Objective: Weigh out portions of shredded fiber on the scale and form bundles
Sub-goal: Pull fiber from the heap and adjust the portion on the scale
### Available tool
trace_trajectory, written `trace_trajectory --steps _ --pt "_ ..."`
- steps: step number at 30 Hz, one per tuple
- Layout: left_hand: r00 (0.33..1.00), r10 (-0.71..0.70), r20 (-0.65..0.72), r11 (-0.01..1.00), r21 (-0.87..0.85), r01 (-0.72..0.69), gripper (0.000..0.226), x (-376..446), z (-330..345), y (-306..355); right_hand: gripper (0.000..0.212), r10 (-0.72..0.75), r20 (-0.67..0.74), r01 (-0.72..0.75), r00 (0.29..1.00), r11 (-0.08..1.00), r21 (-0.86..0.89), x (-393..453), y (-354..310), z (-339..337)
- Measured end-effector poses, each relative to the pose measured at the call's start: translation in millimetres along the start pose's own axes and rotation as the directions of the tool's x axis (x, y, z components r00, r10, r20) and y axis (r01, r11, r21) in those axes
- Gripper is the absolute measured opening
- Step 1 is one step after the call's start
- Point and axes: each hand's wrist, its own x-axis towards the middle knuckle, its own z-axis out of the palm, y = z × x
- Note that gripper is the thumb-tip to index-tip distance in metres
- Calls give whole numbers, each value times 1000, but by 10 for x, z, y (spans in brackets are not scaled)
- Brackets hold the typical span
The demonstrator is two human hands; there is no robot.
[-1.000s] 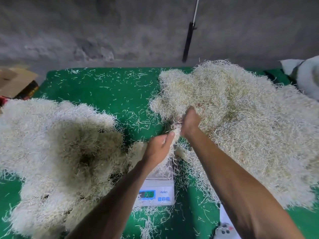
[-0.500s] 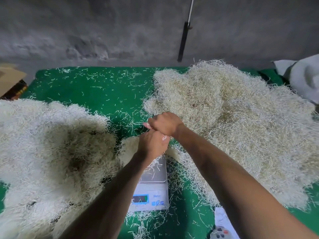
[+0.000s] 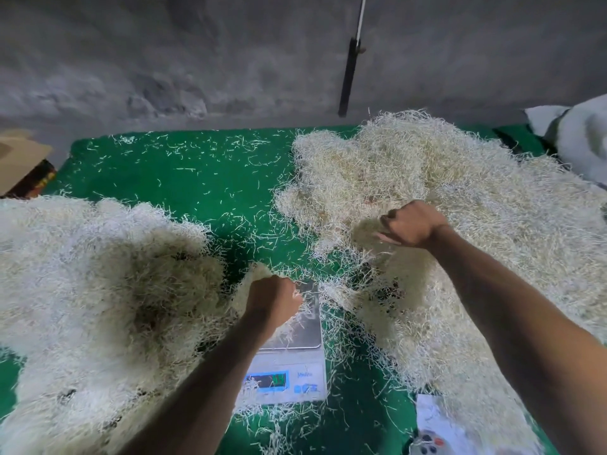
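1. A green cloth [image 3: 203,178] covered the table, strewn with loose pale strands.
2. A large heap of shredded fiber [image 3: 460,205] lay toward its right edge, another heap [image 3: 82,274] toward its left edge.
3. A digital scale [image 3: 295,362] stood between the heaps near the front edge, its display lit.
4. The left hand [image 3: 272,300] was curled around a tuft of fiber [image 3: 249,284] over the scale's platform.
5. The right hand [image 3: 414,224] gripped strands at the right heap's near side.

dim even light, dark shadow on left fiber pile [image 3: 98,284], wide-angle edge bending, scale display [image 3: 267,381] blurred, hands motion-soft
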Motion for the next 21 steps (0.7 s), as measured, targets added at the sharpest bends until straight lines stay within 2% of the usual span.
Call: trace_trajectory --steps 2,3,4,6,9,11,14,16,18,19,21 --pt "998 39 -43 997 -61 -42 30 5 27 58 91 -19 -27 19 999 1000 -14 -80 28 44" --pt "993 75 -89 990 -114 -85 23 18 23 111 94 -13 8 14 1000 997 -71 -105 16 60" --pt "983 101 -153 982 -144 -124 25 29 7 172 91 5 58 1 998 995 -95 -120 -8 79" --pt "960 138 -245 982 -90 -164 40 61 -45 284 65 108 176 -98 979 993 -65 -131 -56 85" --pt "944 125 -305 991 -4 -133 56 47 -116 366 37 208 173 -208 963 978 -16 -124 -167 -55" --pt "947 108 -301 993 -3 -114 63 15 -134 365 28 250 177 -256 952 967 9 -132 -298 -211" --pt "965 80 -250 997 3 -82 79 -63 -169 346 29 257 240 -267 936 964 9 -122 -569 -457" --pt "974 58 -220 997 -42 -69 94 -134 -216 327 20 219 338 -320 915 905 280 -123 -701 -619" --pt "985 18 -173 987 -156 -46 115 -217 -275 293 34 78 510 -418 856 686 596 -148 -782 -813" --pt "992 -13 -127 975 -221 -16 126 -274 -312 265 41 20 534 -427 845 627 652 -179 -820 -908" --pt "996 -85 -24 940 -332 73 143 -377 -359 194 40 76 441 -397 894 590 703 -274 -926 -994"
